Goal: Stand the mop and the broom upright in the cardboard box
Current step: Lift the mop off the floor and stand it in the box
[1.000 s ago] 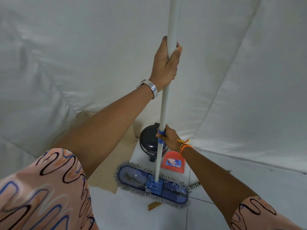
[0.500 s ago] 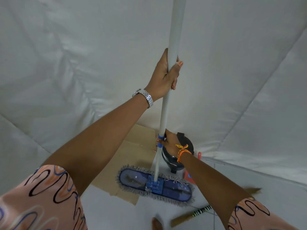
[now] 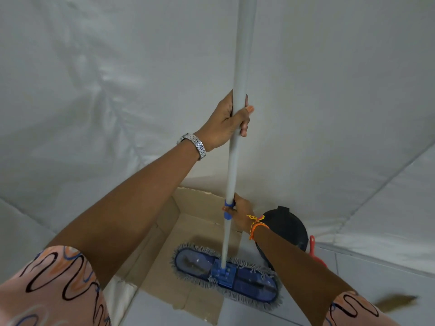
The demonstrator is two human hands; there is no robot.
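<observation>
I hold the mop upright by its long grey handle (image 3: 237, 142). My left hand (image 3: 227, 121) is wrapped around the handle high up. My right hand (image 3: 240, 214) grips it lower, at a blue collar. The flat blue mop head (image 3: 226, 274) with its grey fringe hangs across the right side of the open cardboard box (image 3: 164, 245); its left half is over the box, its right end over the tiled floor. A brown blur that may be the broom (image 3: 397, 302) shows at the lower right.
A black round bin (image 3: 292, 228) stands right of the box, with a red dustpan (image 3: 314, 251) beside it. White sheeting (image 3: 117, 90) hangs behind and to both sides. White floor tiles (image 3: 388, 271) lie to the right.
The mop has moved left, from over the floor to partly over the box. The view has shifted, so the box interior now shows and the broom has slid to the right edge.
</observation>
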